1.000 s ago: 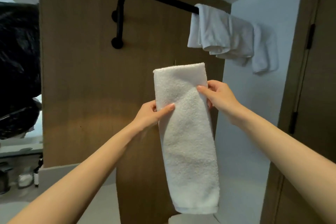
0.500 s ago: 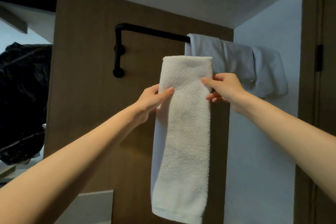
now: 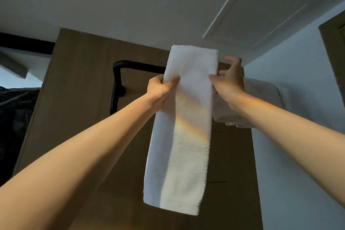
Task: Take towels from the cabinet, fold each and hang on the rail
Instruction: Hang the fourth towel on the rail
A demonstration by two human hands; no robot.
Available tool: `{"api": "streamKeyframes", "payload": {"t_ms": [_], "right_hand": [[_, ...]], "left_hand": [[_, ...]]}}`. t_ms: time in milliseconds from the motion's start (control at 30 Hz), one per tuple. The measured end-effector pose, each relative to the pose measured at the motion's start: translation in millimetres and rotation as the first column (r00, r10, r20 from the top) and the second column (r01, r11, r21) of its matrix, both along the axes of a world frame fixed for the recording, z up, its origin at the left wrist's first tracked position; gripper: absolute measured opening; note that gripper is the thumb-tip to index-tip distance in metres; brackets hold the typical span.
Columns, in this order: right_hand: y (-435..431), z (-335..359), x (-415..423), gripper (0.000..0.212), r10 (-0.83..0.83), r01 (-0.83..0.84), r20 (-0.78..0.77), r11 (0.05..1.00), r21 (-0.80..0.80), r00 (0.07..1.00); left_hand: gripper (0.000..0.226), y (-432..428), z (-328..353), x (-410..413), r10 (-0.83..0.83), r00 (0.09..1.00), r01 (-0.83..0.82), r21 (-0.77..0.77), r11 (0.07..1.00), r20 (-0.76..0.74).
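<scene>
I hold a folded white towel (image 3: 183, 136) upright in front of the black rail (image 3: 141, 66), its top edge above rail height. My left hand (image 3: 160, 87) pinches its left edge and my right hand (image 3: 227, 80) grips its right edge, both near the top. The long lower part hangs free below my hands. Other white towels (image 3: 261, 99) are draped over the rail to the right, partly hidden behind my right hand and arm.
The rail is fixed to a wooden panel (image 3: 78, 99) and bends down at its left end. A pale wall (image 3: 298, 117) stands at the right, with a door frame (image 3: 334, 43) at its far edge. The ceiling is close above. Something dark sits at the far left (image 3: 16, 117).
Both hands have raised the towel from chest height up to the rail, so its top now stands above the bar. The view has tilted upward toward the ceiling.
</scene>
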State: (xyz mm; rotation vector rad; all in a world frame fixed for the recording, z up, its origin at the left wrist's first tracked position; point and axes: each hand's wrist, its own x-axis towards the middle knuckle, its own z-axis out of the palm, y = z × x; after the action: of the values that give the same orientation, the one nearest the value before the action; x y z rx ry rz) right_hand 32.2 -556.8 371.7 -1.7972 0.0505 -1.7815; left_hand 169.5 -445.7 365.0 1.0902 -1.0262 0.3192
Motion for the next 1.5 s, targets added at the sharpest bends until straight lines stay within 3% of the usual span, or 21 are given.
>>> {"api": "streamKeyframes", "payload": {"t_ms": [100,200,333,500,600,767,900,1033,1133,1200,1367,1500], "right_hand": [[-6,13,21,0.061,-0.111,0.111,0.011,0.972,-0.208,0.994],[-15,19,40,0.054,-0.306,0.278,0.012,0.844,-0.458,0.952],[-28,31,64,0.057,-0.405,0.263,-0.092,0.734,-0.626,0.910],[-37,47,85,0.059,-0.365,0.192,-0.173,0.769,-0.610,0.915],[-41,56,93,0.058,-0.330,0.168,-0.184,0.795,-0.583,0.926],[-48,72,112,0.055,-0.312,0.163,-0.172,0.804,-0.572,0.934],[-41,81,130,0.050,-0.319,0.193,-0.140,0.809,-0.555,0.937],[-37,88,145,0.045,-0.475,0.355,-0.060,0.728,-0.586,0.878],[-41,92,150,0.041,-0.474,0.368,-0.003,0.688,-0.625,0.881],[-43,97,151,0.051,-0.510,0.409,0.038,0.639,-0.652,0.859],[-37,112,151,0.073,-0.579,0.393,-0.043,0.603,-0.694,0.814],[-37,118,156,0.073,-0.609,0.403,-0.066,0.598,-0.693,0.790]], "left_hand": [[0.035,-13,29,18,0.088,0.996,-0.089,-0.070,0.994,-0.024],[0.027,-22,52,36,0.181,0.983,-0.179,-0.114,0.977,0.010],[0.021,-37,67,45,0.275,0.956,-0.252,-0.202,0.946,0.099],[0.028,-57,82,47,0.493,0.865,-0.448,-0.295,0.844,0.096],[0.036,-67,86,57,0.696,0.713,-0.645,-0.307,0.700,0.086],[0.033,-84,88,68,0.755,0.650,-0.686,-0.361,0.631,0.086],[0.049,-98,60,78,0.745,0.653,-0.583,-0.537,0.610,0.136],[0.058,-95,32,94,0.710,0.676,-0.512,-0.567,0.646,0.199],[0.079,-87,17,110,0.623,0.735,-0.503,-0.401,0.766,0.267],[0.096,-80,11,121,0.531,0.806,-0.463,-0.282,0.840,0.262],[0.111,-71,9,141,0.388,0.880,-0.340,-0.209,0.917,0.274],[0.106,-62,27,147,0.308,0.875,-0.292,-0.100,0.951,0.373]]}}
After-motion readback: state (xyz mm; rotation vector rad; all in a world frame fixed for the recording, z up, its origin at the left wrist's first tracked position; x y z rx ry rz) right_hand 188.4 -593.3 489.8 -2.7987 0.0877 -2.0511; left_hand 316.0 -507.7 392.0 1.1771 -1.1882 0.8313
